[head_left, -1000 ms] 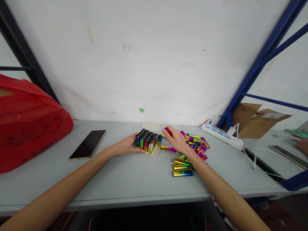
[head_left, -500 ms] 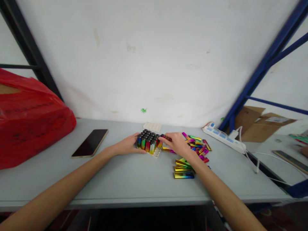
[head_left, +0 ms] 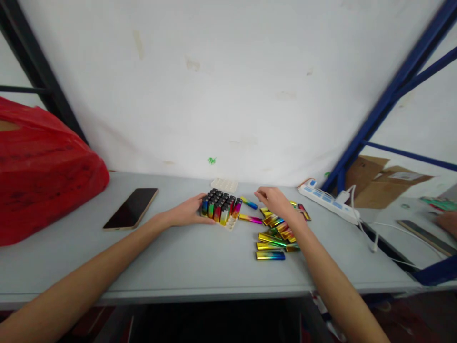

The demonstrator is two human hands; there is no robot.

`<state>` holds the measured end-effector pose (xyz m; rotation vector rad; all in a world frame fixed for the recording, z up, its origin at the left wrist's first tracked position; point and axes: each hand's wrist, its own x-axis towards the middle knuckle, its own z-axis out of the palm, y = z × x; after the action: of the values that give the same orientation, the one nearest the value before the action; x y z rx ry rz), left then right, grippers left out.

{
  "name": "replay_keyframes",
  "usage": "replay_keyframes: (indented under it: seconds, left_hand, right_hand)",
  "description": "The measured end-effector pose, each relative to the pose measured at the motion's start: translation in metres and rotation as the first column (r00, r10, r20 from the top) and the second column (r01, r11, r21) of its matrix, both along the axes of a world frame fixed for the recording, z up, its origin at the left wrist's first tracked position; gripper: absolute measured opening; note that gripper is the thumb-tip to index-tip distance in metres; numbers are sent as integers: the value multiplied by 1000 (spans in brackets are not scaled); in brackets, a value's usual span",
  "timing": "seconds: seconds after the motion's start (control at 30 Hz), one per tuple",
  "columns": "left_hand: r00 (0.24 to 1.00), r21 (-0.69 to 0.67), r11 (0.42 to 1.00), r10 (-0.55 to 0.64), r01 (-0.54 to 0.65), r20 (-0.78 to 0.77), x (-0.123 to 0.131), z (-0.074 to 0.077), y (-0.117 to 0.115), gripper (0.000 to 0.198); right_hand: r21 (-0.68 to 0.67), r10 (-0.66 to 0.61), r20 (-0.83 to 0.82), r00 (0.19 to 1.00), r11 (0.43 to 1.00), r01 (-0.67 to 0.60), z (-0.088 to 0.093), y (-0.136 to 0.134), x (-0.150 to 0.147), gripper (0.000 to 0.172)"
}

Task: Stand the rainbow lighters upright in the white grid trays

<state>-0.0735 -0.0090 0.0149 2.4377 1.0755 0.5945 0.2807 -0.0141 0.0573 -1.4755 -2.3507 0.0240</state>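
Several lighters point(head_left: 218, 206) with black tops and shiny multicoloured bodies stand upright, packed together in a pale tray with round recesses point(head_left: 231, 224). My left hand point(head_left: 189, 209) grips the left side of this block, thumb along the front and fingers behind. To the right, my right hand point(head_left: 273, 197) hovers over a loose pile of shiny rainbow-coloured lighter-shaped pieces point(head_left: 271, 239). Its fingers are curled, and anything inside them is hidden. A pink-and-yellow piece point(head_left: 251, 219) lies between the tray and the pile, with a yellow-and-blue one point(head_left: 249, 203) behind it.
A second pale tray point(head_left: 224, 185) lies by the wall. On the left are a phone point(head_left: 131, 208) and a red plastic bag point(head_left: 46, 171). A white power strip point(head_left: 328, 205) with cables lies right, near cardboard boxes point(head_left: 385, 183). Another person's hand point(head_left: 448, 223) shows far right.
My right hand has moved away from the tray to the right, over the pile. An upright lighter now shows at the tray's right side, where my fingers were. My left hand keeps its grip.
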Motion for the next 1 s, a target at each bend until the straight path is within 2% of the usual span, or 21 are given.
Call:
replay_keyframes:
  seconds: [0.07,0.13,0.2,0.3,0.4,0.5,0.57,0.67,0.77,0.83,0.9,1.0]
  left_hand:
    - [1000,-5,1000,11,-11,-2,1,1,0,90]
    - [1000,-7,1000,10,-10,-9,1,1,0,90]
    - [1000,-2,1000,3,-3,-12,0,0,1,87]
    - [1000,-3,1000,-13,13,-15,-1,-2,2,83]
    - [1000,-13,1000,-14,14,-9,-2,-2,2,83]
    - [1000,-17,1000,-11,11,2,-2,-2,1,86]
    - [1000,-18,1000,-16,16,5,-2,-2,1,87]
    - [1000,-15,1000,-21,21,-3,-3,-3,2,84]
    - [999,-9,1000,-25,24,-27,-4,-3,4,76]
    - [999,-9,1000,-23,23,-33,-4,-4,5,75]
    - [999,-7,1000,-24,24,-21,-4,-4,5,79]
    - [1000,-2,1000,-28,28,-2,-5,-4,5,81]
  right_hand:
    - [12,-40,44,998,999,39,-9,11,12,23]
    - [-4,-19,81,997,1000,20,-19,19,16,26]
    - [-33,24,111,994,999,-20,-29,22,11,29]
    - [-42,55,114,992,998,-51,-36,22,0,20]
    - [-14,41,-36,999,999,-41,-34,20,-5,20]
    - [-35,22,-295,955,999,-33,-29,20,-3,24]
    - [-53,26,-513,858,997,-62,-26,21,-4,30]
    - [-74,25,-797,604,988,-138,-21,20,-11,42]
    - [-122,-45,-950,308,964,-235,-15,13,-22,50]
    - [-169,-117,-978,171,928,-332,-10,7,-26,53]
    - [-205,-156,-976,149,886,-415,-5,0,-28,55]
    - [-240,-148,-964,223,848,-474,1,-8,-28,56]
